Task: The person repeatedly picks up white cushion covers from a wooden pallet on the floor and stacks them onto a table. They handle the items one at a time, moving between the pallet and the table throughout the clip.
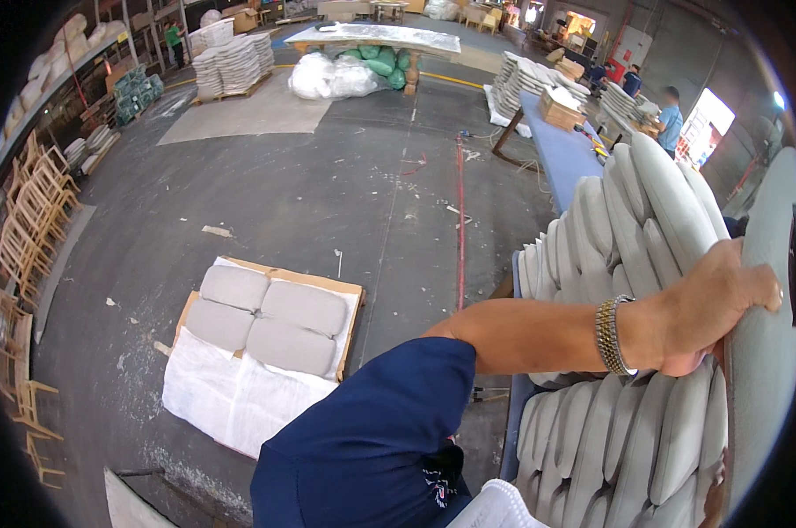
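Observation:
My left hand (723, 299) reaches across to the right, closed on the edge of a light grey padded seat cushion (772, 370) standing on its side at the far right rim. A gold and silver watch sits on that wrist. Beside and under the forearm, stacks of similar grey cushions (622, 440) stand packed on edge; an upper group (627, 211) leans just beyond the hand. My right hand is not visible. A white textured piece (499, 506) shows at the lower edge, its kind unclear.
Four grey cushions (297, 308) lie on a cardboard-and-white-sheet pallet (231, 396) on the floor. A long blue-topped table (556, 150) runs along the right. Wooden chair frames (33, 211) line the left. Farther back are cushion stacks (235, 66) and a person in blue (671, 123).

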`<state>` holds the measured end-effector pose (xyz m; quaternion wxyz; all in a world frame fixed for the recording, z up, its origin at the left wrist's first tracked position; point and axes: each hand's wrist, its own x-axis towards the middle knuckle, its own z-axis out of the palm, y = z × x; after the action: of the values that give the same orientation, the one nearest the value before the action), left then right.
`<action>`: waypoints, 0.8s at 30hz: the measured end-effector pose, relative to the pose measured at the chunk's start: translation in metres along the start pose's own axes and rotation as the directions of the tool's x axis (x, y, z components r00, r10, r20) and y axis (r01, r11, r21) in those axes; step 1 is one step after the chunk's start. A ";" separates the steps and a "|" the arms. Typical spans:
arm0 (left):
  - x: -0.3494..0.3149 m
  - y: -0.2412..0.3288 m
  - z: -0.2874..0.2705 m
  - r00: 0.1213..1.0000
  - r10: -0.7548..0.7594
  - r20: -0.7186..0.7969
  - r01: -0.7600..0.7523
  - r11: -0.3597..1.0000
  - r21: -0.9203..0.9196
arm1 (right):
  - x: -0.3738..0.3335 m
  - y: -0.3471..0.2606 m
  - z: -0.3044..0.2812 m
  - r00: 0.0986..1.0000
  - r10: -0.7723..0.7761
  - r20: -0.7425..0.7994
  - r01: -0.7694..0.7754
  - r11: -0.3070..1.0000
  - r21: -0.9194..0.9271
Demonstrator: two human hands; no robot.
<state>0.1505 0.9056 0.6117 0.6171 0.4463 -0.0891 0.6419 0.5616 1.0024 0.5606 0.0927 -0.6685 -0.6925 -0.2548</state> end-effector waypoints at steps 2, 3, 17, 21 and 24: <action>0.006 -0.010 -0.001 0.997 0.072 0.032 -0.072 0.997 -0.018 | -0.002 -0.008 -0.002 0.999 -0.008 -0.048 0.010 0.999 0.045; 0.004 -0.014 -0.004 0.999 0.052 -0.009 -0.051 0.998 0.031 | -0.004 -0.012 -0.004 0.997 -0.010 -0.076 0.016 0.997 0.072; 0.014 -0.147 0.041 0.965 0.155 0.214 -0.127 0.982 -0.137 | -0.146 -0.048 -0.151 0.503 0.316 -0.804 0.082 0.909 0.409; -0.013 -0.205 0.118 0.952 0.288 0.103 -0.265 0.945 -0.192 | -0.202 -0.064 -0.175 0.382 0.127 -0.915 0.137 0.972 0.192; -0.050 -0.231 0.156 0.980 0.166 0.110 -0.138 0.964 -0.228 | -0.207 -0.075 -0.178 0.576 0.176 -0.798 -0.057 0.983 0.175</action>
<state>0.4159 0.8175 0.5682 0.6045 0.4075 -0.2328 0.6437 0.4697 0.7379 0.5981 0.4579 -0.5153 -0.5435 -0.4789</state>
